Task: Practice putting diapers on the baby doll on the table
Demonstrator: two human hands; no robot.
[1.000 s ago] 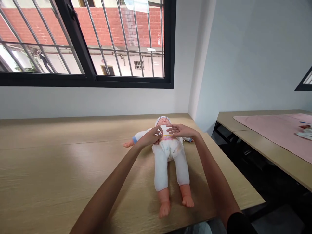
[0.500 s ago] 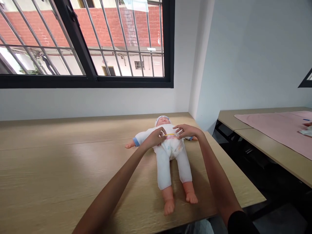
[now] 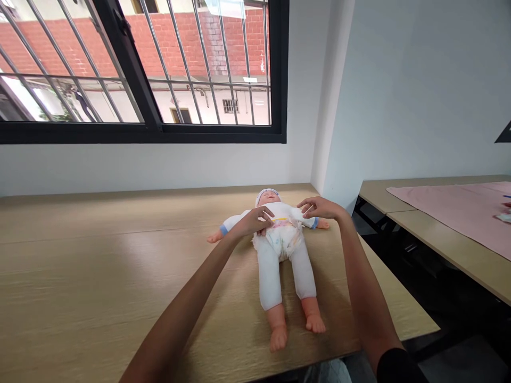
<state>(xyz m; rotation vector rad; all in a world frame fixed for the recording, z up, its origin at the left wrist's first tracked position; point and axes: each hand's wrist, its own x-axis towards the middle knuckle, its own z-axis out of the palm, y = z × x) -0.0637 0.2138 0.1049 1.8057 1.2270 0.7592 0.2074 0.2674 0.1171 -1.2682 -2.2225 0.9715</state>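
Note:
A baby doll [image 3: 268, 284] in white clothes with blue cuffs and a patterned headband lies on its back, feet toward me. Round its hips is a white diaper [image 3: 284, 238] with pink and coloured prints and a yellow strip along the waist. My left hand [image 3: 257, 221] rests at the left side of the waist, fingers curled and partly spread; whether it pinches the diaper's edge is hard to see. My right hand [image 3: 321, 207] hovers over the doll's arm on the right, fingers apart, with nothing in it.
The doll lies on a wooden table [image 3: 99, 282] that reaches the wall below a barred window [image 3: 215, 133]. Across a gap on the right, another table [image 3: 439, 234] carries a pink cloth [image 3: 459, 205]. A small item lies at that cloth's right edge.
My right hand has moved right and slightly up, off the diaper's waist. My left hand has stayed by the waist with its fingers slightly shifted. The view has turned a little left.

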